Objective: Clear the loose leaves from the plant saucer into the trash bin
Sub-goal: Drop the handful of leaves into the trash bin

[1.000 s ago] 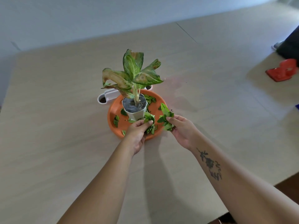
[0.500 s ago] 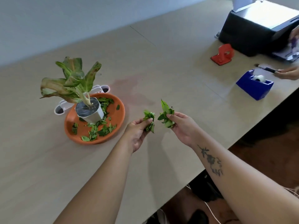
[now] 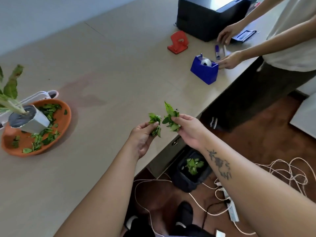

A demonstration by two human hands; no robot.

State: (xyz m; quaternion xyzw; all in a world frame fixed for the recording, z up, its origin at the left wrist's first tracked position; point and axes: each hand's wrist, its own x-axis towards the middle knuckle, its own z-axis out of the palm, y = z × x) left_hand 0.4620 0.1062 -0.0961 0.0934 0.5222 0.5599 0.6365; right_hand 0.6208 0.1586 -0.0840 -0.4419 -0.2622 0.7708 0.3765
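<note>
Fingers of left hand (image 3: 142,136) closed on a small clump of leaves (image 3: 155,124); fingers of right hand (image 3: 189,130) closed on a second clump (image 3: 171,118), both held near the front edge of the surface (image 3: 119,74), close together but not touching. From the left: orange plant saucer (image 3: 65,120) resting on the surface at far left, well apart from the hands, carrying a tilted white pot (image 3: 32,122) and many loose leaves (image 3: 42,138) yet to be removed. Trash bin (image 3: 188,178) standing on the floor just beyond the surface edge, below and between the forearms, already containing green leaves. Loose cords (image 3: 282,170) and a power strip (image 3: 230,209) lying on the floor just beside the bin. Farther right on the surface: red object (image 3: 177,42), blue tape dispenser (image 3: 204,70), dark box-shaped device (image 3: 205,16), and another person's hands (image 3: 227,61) working near them. Probable faults: release before both clumps are over the bin opening, causing leaves to land on the surface edge, floor or cords; light leaves drifting sideways if dropped from height; single leaves slipping out of a loose pinch during travel; damp leaves sticking to fingers after release. Task judged partly complete. No brand, label or legible writing visible anywhere.
</note>
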